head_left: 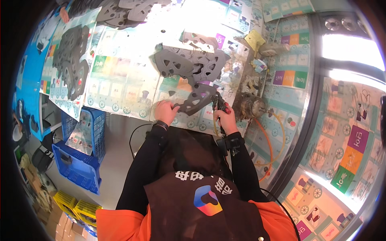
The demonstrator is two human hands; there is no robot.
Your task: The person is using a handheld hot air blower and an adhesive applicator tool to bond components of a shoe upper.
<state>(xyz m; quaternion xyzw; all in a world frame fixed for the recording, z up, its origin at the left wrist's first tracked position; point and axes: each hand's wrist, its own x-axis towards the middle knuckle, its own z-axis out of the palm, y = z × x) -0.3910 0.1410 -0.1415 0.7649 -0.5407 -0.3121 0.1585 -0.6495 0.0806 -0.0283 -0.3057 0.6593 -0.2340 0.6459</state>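
My left hand (165, 111) grips the near edge of a flat grey shaped plate with cut-out holes (196, 99) and holds it just above the table. My right hand (225, 116) is closed on a dark hand tool (218, 101) whose tip meets the right end of that plate. A yellow hose (268, 141) runs from below the right hand off to the right. Just beyond the held plate lies a pile of similar grey plates (189, 64).
The table (124, 80) is covered with printed paper sheets showing trains. More grey plates (72, 60) lie along its left side and far edge. A dirty pot (251, 106) stands to my right. Blue crates (84, 156) and yellow crates (78, 207) sit on the floor at left.
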